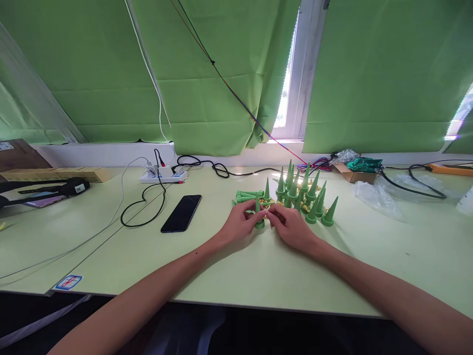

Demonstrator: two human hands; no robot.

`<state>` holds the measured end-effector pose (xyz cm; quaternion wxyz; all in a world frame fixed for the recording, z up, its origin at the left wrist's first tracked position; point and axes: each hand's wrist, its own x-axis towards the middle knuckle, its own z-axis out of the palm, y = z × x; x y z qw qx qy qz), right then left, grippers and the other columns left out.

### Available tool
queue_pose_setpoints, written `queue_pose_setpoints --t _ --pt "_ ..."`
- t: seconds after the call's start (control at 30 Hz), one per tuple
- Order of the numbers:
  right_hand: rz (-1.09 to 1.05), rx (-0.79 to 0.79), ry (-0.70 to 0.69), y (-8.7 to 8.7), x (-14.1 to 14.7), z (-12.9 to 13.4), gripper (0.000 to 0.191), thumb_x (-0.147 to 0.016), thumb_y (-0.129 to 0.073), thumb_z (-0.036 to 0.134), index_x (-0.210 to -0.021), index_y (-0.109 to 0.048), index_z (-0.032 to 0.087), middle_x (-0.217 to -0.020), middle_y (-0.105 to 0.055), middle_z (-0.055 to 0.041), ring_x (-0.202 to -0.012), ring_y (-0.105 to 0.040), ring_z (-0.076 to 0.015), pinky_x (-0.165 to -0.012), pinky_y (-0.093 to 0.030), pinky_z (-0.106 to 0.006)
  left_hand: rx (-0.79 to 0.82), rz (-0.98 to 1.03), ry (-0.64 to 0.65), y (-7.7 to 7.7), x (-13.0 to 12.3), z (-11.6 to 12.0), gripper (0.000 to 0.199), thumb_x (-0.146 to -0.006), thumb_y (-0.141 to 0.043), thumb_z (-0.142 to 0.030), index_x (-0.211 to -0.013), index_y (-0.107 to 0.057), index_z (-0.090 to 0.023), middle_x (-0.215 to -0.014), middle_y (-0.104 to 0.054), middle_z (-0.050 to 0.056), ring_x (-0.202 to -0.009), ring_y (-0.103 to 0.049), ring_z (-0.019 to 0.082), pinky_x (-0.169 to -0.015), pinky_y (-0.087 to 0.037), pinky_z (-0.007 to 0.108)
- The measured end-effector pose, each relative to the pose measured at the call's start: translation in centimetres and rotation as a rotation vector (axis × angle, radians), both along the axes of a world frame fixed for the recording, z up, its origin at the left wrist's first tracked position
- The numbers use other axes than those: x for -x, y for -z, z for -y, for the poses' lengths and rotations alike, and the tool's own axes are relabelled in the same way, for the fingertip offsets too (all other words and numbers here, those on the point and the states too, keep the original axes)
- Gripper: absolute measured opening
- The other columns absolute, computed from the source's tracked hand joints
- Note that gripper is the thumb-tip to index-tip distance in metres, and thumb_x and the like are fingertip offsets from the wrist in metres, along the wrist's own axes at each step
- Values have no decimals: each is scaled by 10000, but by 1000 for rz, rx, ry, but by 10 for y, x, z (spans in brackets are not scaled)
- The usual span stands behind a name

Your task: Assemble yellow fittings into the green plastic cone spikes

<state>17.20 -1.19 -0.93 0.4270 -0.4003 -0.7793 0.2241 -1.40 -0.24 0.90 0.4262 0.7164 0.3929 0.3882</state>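
Several green cones with round bases (328,217) stand upright on the pale green table, right of centre. My left hand (242,221) is closed round another green cone (257,207), whose tip points up and whose base shows below the fingers. Close beside it, my right hand (291,224) has thumb and fingers pinched together near the cone; what lies between them is too small to make out. Behind my left hand, green cones (249,195) lie on their sides. Small yellowish pieces (305,208) are scattered among the standing cones.
A black phone (181,213) lies left of my hands. Behind it are a white power strip (163,173) and looping cables. An open cardboard box (354,175), clear plastic (377,197) and an orange object (451,169) are at the right. Yellow boxes (55,174) stand far left.
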Motion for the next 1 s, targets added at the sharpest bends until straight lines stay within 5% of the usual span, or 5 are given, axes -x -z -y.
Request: queue_pose_setpoints --t 1.0 --pt "53 18 -58 4 -1 -6 324 -1023 -359 313 -722 -432 219 -591 -439 41 -549 -373 -134 -587 -313 -281 -249 -161 -49 3 -1 0 316 -916 -597 -460 -793 -557 -172 -601 -497 -32 -481 -398 86 -444 -301 226"
